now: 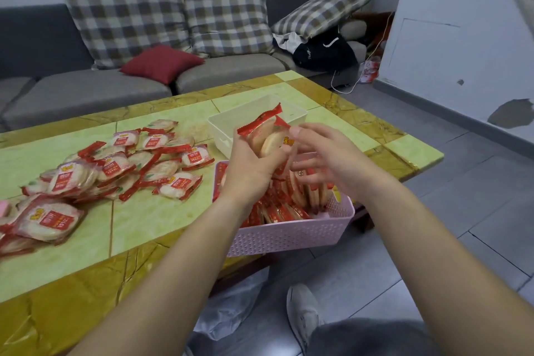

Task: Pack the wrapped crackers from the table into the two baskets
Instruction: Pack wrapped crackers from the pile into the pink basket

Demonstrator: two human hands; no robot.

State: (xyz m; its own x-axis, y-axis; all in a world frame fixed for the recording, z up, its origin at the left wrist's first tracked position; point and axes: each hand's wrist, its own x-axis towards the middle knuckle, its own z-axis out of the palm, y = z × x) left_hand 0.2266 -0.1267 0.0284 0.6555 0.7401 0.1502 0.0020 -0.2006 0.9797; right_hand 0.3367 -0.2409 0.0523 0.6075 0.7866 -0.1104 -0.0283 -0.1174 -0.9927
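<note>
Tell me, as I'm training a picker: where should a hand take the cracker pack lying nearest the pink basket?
Probably from above, pinching the cracker pack across its round middle: it lies flat on the table, its near and right edges free of the pile.

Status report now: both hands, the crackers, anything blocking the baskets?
Left hand grips a few wrapped crackers over the pink basket. Right hand open beside them. White basket behind; pile lies on the table. Nothing blocks the baskets.
</note>
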